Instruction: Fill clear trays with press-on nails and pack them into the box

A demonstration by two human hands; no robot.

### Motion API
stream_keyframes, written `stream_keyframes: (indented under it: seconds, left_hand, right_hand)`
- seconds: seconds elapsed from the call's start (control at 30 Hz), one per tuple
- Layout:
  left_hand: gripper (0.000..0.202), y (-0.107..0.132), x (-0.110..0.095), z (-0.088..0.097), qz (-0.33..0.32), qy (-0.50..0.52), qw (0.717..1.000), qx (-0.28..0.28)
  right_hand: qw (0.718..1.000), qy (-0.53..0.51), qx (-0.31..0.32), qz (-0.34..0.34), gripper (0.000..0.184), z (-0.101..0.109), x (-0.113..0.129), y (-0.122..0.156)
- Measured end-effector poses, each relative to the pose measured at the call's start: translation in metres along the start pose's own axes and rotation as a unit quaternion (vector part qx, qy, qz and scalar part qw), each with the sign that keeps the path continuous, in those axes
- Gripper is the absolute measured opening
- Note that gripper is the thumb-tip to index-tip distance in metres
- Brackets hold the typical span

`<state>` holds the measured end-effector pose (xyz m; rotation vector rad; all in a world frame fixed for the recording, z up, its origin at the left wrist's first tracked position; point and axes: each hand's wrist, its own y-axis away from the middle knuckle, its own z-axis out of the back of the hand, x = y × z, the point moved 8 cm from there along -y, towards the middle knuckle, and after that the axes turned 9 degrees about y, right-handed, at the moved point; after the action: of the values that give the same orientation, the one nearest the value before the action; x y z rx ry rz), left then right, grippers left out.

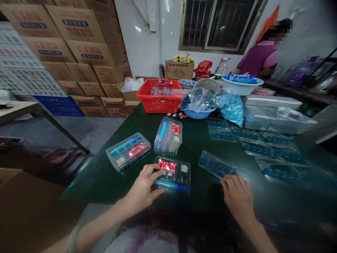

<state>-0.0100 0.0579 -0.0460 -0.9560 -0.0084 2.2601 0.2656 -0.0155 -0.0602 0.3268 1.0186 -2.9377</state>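
Left hand [143, 189] grip wide, fingers spread on the clear packed tray [175, 173] by the near edge of the bench [105, 181], right hand [238, 196] grip wide, holding nothing, fingertips at the blue-filled tray [216, 164], bare surface between them, tray stack [168, 137] beyond.

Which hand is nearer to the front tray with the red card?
Left. The left hand touches the tray at its left end; the right hand is apart, to its right.

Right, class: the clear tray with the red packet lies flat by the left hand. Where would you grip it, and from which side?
Probably by its short left edge, from the near-left: the clear tray lies flat and shallow on the table, and the left hand touches that end.
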Motion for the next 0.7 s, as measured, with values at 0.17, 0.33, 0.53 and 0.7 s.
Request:
stream_keyframes:
  seconds: [0.17, 0.33, 0.53, 0.7]
  left_hand:
    - [0.03, -0.033, -0.027, 0.001, -0.015, 0.109, 0.993, -0.045]
    - [0.038, -0.047, -0.049, 0.005, 0.069, 0.298, 0.95, -0.067]
    - [0.062, -0.015, -0.077, -0.109, 0.282, 0.648, 0.697, 0.124]
    - [0.078, -0.025, -0.095, -0.109, 0.161, 0.781, 0.601, 0.053]
  right_hand:
    - [0.999, 0.002, -0.029, -0.04, 0.008, 0.028, -0.004, 0.012]
    - [0.995, -0.015, -0.07, -0.067, 0.004, 0.055, -0.001, 0.026]
    - [0.986, -0.04, -0.147, -0.071, 0.008, 0.094, 0.023, 0.027]
    - [0.981, -0.06, -0.182, -0.006, 0.011, 0.121, 0.063, 0.02]
